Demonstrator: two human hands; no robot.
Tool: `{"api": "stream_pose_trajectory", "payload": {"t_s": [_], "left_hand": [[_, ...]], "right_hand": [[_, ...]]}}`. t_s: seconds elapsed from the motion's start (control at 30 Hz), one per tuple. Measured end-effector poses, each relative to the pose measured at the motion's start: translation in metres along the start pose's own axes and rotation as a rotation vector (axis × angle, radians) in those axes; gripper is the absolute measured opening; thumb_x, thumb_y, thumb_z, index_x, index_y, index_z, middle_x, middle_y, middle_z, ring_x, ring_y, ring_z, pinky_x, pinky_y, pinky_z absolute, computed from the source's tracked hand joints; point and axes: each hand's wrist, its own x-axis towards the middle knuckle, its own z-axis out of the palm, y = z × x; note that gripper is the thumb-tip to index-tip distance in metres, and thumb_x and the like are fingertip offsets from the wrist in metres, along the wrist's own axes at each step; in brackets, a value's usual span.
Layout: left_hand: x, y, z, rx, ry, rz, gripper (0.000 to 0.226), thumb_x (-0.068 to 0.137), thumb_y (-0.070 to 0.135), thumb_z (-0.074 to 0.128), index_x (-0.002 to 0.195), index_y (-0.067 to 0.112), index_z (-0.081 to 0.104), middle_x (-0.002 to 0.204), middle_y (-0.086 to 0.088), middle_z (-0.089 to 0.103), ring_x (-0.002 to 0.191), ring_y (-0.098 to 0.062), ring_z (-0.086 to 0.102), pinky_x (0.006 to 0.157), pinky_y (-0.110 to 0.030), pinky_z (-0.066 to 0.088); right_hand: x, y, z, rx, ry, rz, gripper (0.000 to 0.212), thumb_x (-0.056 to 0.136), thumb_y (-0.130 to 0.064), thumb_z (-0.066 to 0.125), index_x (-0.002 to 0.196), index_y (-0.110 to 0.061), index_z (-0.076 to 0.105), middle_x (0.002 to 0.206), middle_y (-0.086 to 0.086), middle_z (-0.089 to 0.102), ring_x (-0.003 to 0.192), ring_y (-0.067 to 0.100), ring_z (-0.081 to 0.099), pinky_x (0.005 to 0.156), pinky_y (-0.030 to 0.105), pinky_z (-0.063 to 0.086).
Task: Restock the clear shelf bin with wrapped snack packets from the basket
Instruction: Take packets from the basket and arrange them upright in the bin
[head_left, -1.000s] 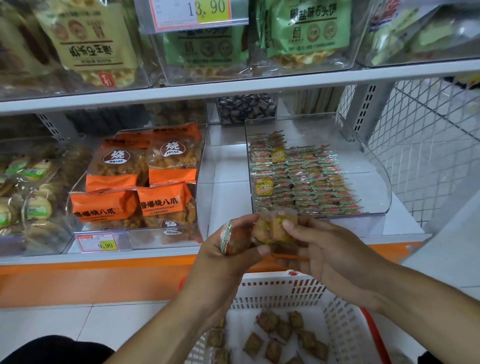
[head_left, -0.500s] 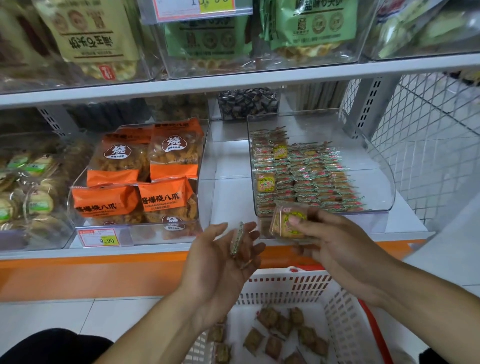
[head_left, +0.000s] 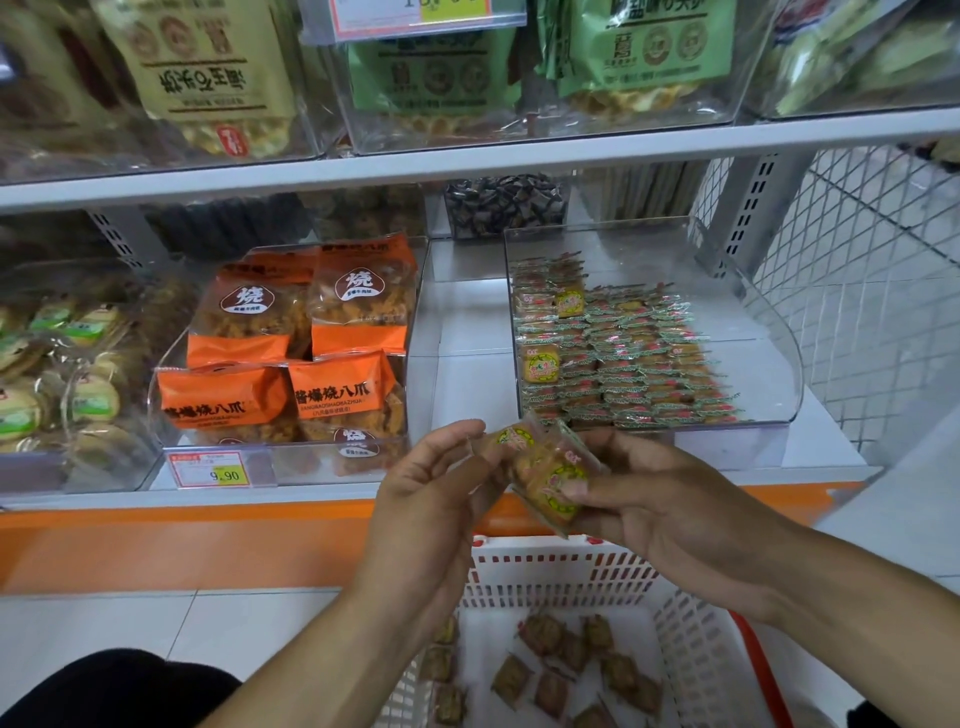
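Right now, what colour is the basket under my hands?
White basket with a red handle, head view.

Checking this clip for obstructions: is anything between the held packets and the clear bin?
Nothing visible. Both hands, left and right, hold the packets just below the clear bin, near its low front lip. The bin's open top is uncovered, with free space beside the stacked rows.
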Motion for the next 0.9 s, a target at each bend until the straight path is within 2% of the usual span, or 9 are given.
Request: {"api": "stream_pose_trajectory", "payload": {"t_s": [0.1,0.17,0.27,0.37,0.5,0.6,0.7,0.8,0.9], "left_hand": [[0.001,-0.002,0.0,-0.046,-0.023,0.003,0.008,0.077,0.002,0.068,0.077,0.011,0.069,0.086,-0.016,0.065,0.08,-0.024,0.069,0.071,-0.03,0.061],[0.001,-0.001,0.0,-0.04,-0.019,0.002,0.01,0.077,0.004,0.069,0.085,0.011,0.067,0.088,-0.015,0.069,0.079,-0.022,0.071,0.069,-0.03,0.061],[-0.001,0.0,-0.001,0.048,-0.008,0.028,0.031,0.073,0.011,0.076,0.102,0.012,0.063,0.092,-0.013,0.076,0.076,-0.017,0.073,0.064,-0.029,0.06],[0.0,0.003,-0.006,0.226,0.07,0.119,0.031,0.072,0.018,0.081,0.099,0.013,0.067,0.086,-0.009,0.077,0.076,-0.015,0.073,0.06,-0.028,0.058],[0.004,0.006,-0.011,0.51,0.034,0.161,0.013,0.075,0.02,0.084,0.085,0.016,0.077,0.079,-0.014,0.076,0.068,-0.02,0.067,0.058,-0.026,0.055],[0.002,0.0,-0.01,0.608,-0.07,0.128,0.022,0.072,0.034,0.082,0.086,0.017,0.081,0.084,-0.012,0.078,0.069,-0.018,0.073,0.061,-0.023,0.055],[0.001,-0.002,-0.008,0.525,-0.122,0.083,0.035,0.072,0.04,0.079,0.091,0.011,0.081,0.094,-0.016,0.078,0.081,-0.024,0.076,0.069,-0.028,0.058],[0.002,0.002,-0.006,0.343,-0.142,0.067,0.032,0.067,0.034,0.079,0.09,0.012,0.081,0.106,-0.017,0.077,0.09,-0.019,0.075,0.075,-0.023,0.058],[0.003,0.005,-0.002,0.163,-0.184,0.073,0.028,0.071,0.015,0.079,0.097,0.007,0.076,0.117,-0.022,0.073,0.094,-0.019,0.075,0.078,-0.024,0.059]], "right_hand": [[0.0,0.001,0.001,0.027,-0.001,0.023,0.054,0.07,0.002,0.069,0.123,0.005,0.058,0.117,0.022,0.072,0.101,0.03,0.073,0.08,0.033,0.062],[0.0,0.001,0.0,0.021,0.003,0.024,0.055,0.07,0.003,0.069,0.124,0.005,0.057,0.117,0.023,0.071,0.1,0.031,0.073,0.076,0.033,0.062],[0.0,0.0,-0.001,-0.003,-0.004,0.044,0.056,0.07,0.002,0.07,0.124,0.002,0.058,0.114,0.022,0.073,0.098,0.032,0.074,0.078,0.039,0.063],[-0.001,-0.002,-0.005,-0.104,-0.007,0.052,0.052,0.072,0.002,0.073,0.123,-0.003,0.061,0.116,0.02,0.073,0.102,0.035,0.073,0.087,0.043,0.061],[-0.003,-0.006,-0.007,-0.489,-0.014,-0.061,0.043,0.082,0.005,0.074,0.117,-0.02,0.073,0.108,0.009,0.077,0.101,0.02,0.073,0.082,0.023,0.057],[-0.003,-0.003,-0.008,-0.571,-0.007,-0.1,0.048,0.086,0.0,0.073,0.128,-0.024,0.067,0.109,0.001,0.077,0.105,0.013,0.072,0.087,0.021,0.056],[-0.002,0.001,-0.011,-0.608,-0.03,-0.084,0.051,0.09,-0.002,0.069,0.137,-0.021,0.06,0.115,-0.003,0.076,0.112,0.013,0.069,0.1,0.026,0.052],[0.0,0.001,-0.012,-0.572,-0.074,-0.066,0.042,0.094,0.0,0.063,0.133,-0.016,0.064,0.116,0.003,0.075,0.113,0.018,0.07,0.101,0.029,0.052],[0.002,0.0,-0.011,-0.233,-0.13,0.021,0.039,0.091,-0.001,0.062,0.129,-0.006,0.063,0.124,0.014,0.071,0.117,0.027,0.068,0.093,0.028,0.056]]}}
